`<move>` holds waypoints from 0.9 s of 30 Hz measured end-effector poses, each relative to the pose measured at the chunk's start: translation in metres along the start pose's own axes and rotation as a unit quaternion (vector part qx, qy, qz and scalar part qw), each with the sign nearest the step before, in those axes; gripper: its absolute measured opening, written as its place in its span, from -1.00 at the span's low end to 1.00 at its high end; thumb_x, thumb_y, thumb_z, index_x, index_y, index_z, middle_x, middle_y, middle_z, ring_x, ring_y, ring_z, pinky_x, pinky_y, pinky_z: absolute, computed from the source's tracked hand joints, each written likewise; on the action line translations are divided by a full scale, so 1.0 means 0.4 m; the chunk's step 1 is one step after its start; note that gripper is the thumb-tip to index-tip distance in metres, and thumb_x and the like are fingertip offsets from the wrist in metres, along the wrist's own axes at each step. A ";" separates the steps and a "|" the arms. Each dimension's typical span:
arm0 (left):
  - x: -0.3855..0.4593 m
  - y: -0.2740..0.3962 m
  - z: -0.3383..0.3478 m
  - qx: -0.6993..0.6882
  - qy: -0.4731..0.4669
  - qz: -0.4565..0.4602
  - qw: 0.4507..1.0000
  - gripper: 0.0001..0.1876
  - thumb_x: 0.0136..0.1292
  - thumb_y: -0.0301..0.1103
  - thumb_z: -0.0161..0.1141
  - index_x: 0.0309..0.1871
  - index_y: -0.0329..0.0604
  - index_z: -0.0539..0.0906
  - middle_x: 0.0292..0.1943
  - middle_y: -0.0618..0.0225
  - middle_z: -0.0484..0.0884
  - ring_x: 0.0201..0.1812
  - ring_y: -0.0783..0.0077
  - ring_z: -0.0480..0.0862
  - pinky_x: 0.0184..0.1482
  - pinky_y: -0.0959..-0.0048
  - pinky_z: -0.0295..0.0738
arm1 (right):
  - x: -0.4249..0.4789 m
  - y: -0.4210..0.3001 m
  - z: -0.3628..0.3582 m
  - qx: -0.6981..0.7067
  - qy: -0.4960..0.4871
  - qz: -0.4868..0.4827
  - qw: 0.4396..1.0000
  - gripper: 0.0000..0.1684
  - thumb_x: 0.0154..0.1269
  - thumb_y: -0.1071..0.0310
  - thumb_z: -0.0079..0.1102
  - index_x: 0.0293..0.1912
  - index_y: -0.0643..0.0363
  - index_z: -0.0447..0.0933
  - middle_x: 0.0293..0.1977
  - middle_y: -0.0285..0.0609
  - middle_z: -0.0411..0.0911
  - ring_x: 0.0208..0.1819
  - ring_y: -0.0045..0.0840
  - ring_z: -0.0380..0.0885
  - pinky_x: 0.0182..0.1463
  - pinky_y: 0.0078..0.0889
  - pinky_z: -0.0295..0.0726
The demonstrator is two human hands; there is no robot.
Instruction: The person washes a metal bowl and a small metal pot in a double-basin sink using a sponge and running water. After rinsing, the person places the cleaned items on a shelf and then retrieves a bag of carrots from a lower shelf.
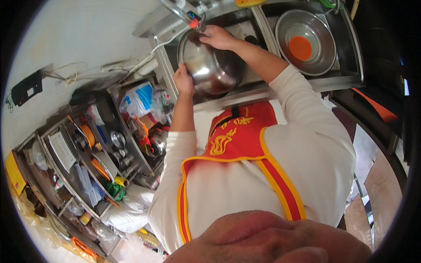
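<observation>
A large stainless steel basin (210,70) is tilted over the left sink compartment (256,67), its shiny curved outside turned up towards me. My left hand (184,80) grips its near left rim. At its far side, close under the tap (179,13) with a red piece at its end, my right hand (218,36) holds the edge. A dark patch shows by the right fingers; I cannot tell if it is a scrubber or a reflection. In the right compartment stands a second steel basin (324,49) with a round orange thing (300,48) at its bottom.
On my left, a metal shelf rack (113,164) is crowded with pans, lids, containers and plastic bags. A white hose (164,42) runs along the wall by the sink. A dark box (27,88) with cables hangs on the wall. Behind the sink lies a yellow item (250,2).
</observation>
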State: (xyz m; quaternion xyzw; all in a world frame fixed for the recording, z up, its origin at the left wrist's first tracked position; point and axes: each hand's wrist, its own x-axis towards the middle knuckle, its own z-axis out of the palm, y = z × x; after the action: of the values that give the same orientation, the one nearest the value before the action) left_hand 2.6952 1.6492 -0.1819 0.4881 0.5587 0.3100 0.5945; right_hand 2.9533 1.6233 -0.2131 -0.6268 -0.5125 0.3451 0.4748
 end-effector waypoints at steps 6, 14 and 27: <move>0.041 -0.048 0.082 -0.276 -0.008 -0.127 0.953 -0.45 0.75 -0.06 -0.28 0.26 -0.33 0.62 0.18 0.14 0.70 0.19 0.14 0.70 0.31 0.17 0.58 | -0.157 -0.176 0.136 -0.245 -0.007 -0.130 0.961 -0.57 0.22 0.22 0.33 0.10 -0.06 0.75 0.26 -0.25 0.57 0.45 -0.22 0.36 0.52 0.15 0.23; 0.054 -0.024 0.019 -0.258 0.083 -0.204 0.941 -0.42 0.75 0.03 -0.32 0.49 -0.16 0.48 0.45 0.23 0.52 0.40 0.12 0.54 0.51 0.01 0.37 | -0.439 -0.032 0.083 -0.160 0.267 -0.083 0.947 -0.38 0.16 0.46 0.30 0.27 0.01 0.61 0.26 -0.06 0.54 0.40 -0.05 0.44 0.48 0.08 0.40; 0.042 -0.080 0.000 -0.283 0.214 -0.174 0.919 -0.55 0.64 -0.17 -0.26 0.27 -0.13 0.62 0.19 0.24 0.67 0.14 0.10 0.69 0.33 -0.03 0.55 | -0.451 0.139 -0.035 0.061 0.349 0.209 0.911 -0.51 0.43 0.35 0.31 0.31 0.18 0.60 0.14 0.12 0.69 0.18 -0.12 0.67 0.29 -0.25 0.58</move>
State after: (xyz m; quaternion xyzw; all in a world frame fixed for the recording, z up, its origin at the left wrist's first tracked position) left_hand 2.6927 1.6540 -0.2178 0.1164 0.6375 0.4436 0.6191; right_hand 2.9409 1.4437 -0.2711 -0.7695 -0.1493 0.2261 0.5784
